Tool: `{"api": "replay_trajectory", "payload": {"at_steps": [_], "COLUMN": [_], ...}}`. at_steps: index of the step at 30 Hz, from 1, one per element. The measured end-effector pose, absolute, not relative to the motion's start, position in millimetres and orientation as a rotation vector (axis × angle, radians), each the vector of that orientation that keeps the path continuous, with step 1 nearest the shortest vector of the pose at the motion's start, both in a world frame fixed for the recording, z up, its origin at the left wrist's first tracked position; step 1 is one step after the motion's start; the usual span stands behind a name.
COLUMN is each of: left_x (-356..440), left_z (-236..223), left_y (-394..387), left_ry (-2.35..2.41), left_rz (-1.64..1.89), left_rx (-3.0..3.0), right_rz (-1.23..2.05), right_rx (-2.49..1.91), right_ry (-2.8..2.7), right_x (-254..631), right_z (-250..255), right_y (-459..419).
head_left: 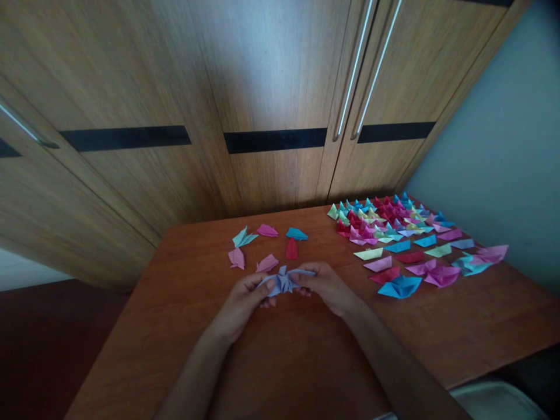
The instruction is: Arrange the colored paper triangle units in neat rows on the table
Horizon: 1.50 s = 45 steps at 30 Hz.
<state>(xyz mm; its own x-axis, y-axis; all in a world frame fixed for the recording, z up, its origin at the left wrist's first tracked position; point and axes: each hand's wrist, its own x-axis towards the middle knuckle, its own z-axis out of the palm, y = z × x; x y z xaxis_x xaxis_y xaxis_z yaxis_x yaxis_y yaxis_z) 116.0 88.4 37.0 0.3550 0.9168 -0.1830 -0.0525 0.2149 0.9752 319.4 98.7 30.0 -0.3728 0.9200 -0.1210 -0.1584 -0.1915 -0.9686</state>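
Note:
A lavender folded paper figure [285,282] is stretched between my two hands, just above the wooden table. My left hand [248,297] pinches its left end between thumb and fingers. At the other end, my right hand [326,286] grips it the same way. Pleats gather at the figure's middle. Right behind it lies a pink folded paper piece [266,263], with a red one [291,249] beside it. Farther back are a blue piece [297,234], another pink piece [268,230] and a mint one [243,237]. A light pink piece [237,258] rests to the left.
Rows of colourful paper boats [380,219] cover the table's back right, with flatter folded pieces and larger boats, one blue [399,286], in front. A wooden cabinet [271,76] with metal handles stands behind the table [184,326]. A pale wall [503,163] borders the right side.

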Motion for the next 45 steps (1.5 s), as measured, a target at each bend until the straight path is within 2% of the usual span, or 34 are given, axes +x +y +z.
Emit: {"api": "replay_trajectory", "payload": {"at_steps": [17, 24, 31, 39, 45], "left_x": [121, 120, 125, 123, 128], "left_z": [37, 36, 35, 37, 31], "left_y": [80, 81, 83, 72, 65], "left_ry": [0.949, 1.022, 1.128, 0.704, 0.505], "left_rz": [0.902, 0.929, 0.861, 0.941, 0.952], "left_rx": [1.064, 1.104, 1.25, 0.834, 0.674], "right_rz": [1.964, 1.834, 1.789, 2.037, 2.049], "right_rx": [-0.764, -0.921, -0.824, -0.568, -0.391], "right_ry": [-0.797, -1.071, -0.982, -0.742, -0.715], "right_x": [316, 317, 314, 309, 304], "right_z": [17, 17, 15, 14, 11], "right_y": [95, 96, 95, 90, 85]}}
